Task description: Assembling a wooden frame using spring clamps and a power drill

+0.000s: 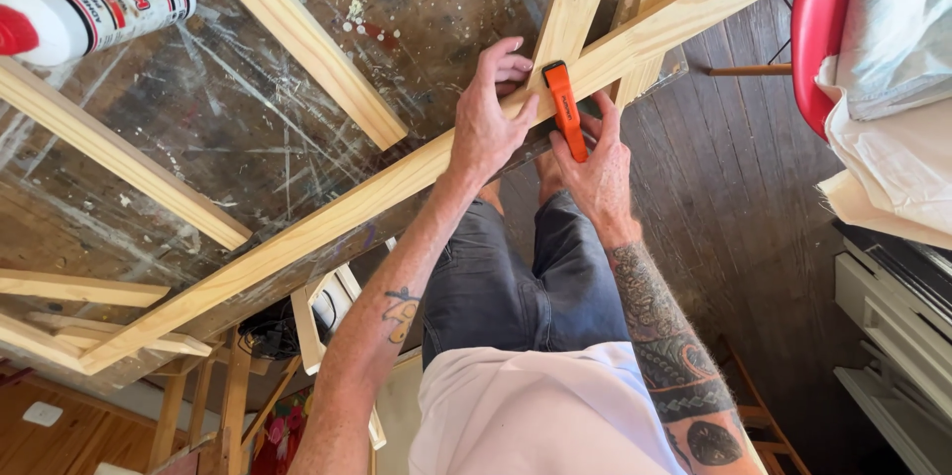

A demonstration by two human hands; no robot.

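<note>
A frame of pale wooden slats (327, 212) lies on a glass-topped, paint-spattered table (248, 108). My left hand (491, 118) presses on the long front slat where a cross slat (575, 9) meets it, fingers curled over the joint. My right hand (595, 163) grips an orange clamp (565, 108) set across the front slat just right of that joint, at the table's edge.
A white glue bottle with a red cap (89, 9) lies at the top left of the table. More slats (297, 34) cross the tabletop. A red chair (823, 29) with folded cloth (892, 88) stands to the right, on a dark plank floor (754, 217).
</note>
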